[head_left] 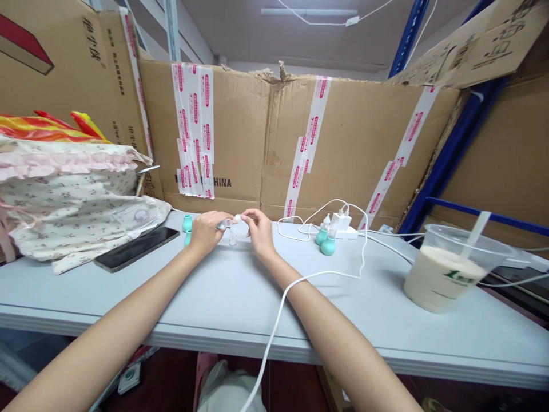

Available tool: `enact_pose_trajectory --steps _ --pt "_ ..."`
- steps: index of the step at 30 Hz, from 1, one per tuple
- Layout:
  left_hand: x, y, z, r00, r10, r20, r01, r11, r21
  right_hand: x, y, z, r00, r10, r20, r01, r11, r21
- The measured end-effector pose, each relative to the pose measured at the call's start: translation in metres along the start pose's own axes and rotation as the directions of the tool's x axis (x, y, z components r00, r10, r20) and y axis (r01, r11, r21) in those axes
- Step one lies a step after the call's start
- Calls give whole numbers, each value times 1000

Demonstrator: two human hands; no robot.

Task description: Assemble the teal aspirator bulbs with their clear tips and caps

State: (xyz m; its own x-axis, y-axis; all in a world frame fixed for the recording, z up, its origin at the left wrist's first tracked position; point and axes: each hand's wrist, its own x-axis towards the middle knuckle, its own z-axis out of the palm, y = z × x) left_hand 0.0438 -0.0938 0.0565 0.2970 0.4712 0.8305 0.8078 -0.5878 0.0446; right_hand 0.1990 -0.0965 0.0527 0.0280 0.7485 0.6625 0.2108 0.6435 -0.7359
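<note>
Over the middle of the table, my left hand [206, 232] is closed on a small translucent plastic piece [225, 224]. Close beside it, my right hand [261, 233] pinches a small white tip [237, 218] between thumb and finger. The two pieces almost meet; I cannot tell whether they touch. A short clear cylinder [233, 236] stands just below and between the hands. Left of my left hand are two teal rubber bulbs [187, 223], one partly hidden by that hand. To the right stand two more teal bulbs [328, 245] with clear tips fitted on top.
A white charger and power strip [342, 222] sit at the back; a white cable [281, 309] runs across my right forearm. A drink cup with a straw [446, 280] stands at right. On the left lie a phone [137, 249] and a floral cloth bag [77, 200]. Cardboard [240, 131] walls the back.
</note>
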Motion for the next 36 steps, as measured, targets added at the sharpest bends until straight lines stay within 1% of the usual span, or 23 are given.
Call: enact_pose_trajectory --steps 3,5,8,12,16,19,23,26,31,33,36 --pt "0 2 1 999 -33 6 33 999 -36 -3 -1 0 998 -61 -19 60 997 -38" --pt "0 2 2 1000 -29 2 29 998 -49 -4 -2 0 996 -88 -35 85 993 -79" --pt "0 2 2 1000 -2 -9 1 999 -53 -5 -5 0 991 -124 -48 113 978 -177" --pt "-2 1 2 999 47 -17 -48 998 -44 -6 -11 -3 981 -189 -42 167 934 -314" --pt "-2 1 2 996 83 -43 -83 997 1 -7 -13 -3 975 -218 -33 191 908 -373" --pt "-2 0 2 993 104 -63 -100 993 55 -10 -15 -1 979 -192 -73 150 909 -388" --pt "-3 -4 1 991 118 -70 -109 986 129 -13 -16 1 987 -125 -103 85 940 -330" --pt "-4 -7 1 993 109 -36 -102 981 163 -12 -15 3 994 -71 -89 44 960 -276" --pt "-5 -9 1 995 91 32 -96 976 194 -7 -12 6 995 65 -77 -83 965 -250" --pt "-5 -8 1 996 83 34 -88 978 187 -8 -13 6 995 57 -86 -77 964 -255" --pt "-4 -4 2 996 84 13 -85 981 175 -13 -16 7 992 5 -128 -38 965 -258"
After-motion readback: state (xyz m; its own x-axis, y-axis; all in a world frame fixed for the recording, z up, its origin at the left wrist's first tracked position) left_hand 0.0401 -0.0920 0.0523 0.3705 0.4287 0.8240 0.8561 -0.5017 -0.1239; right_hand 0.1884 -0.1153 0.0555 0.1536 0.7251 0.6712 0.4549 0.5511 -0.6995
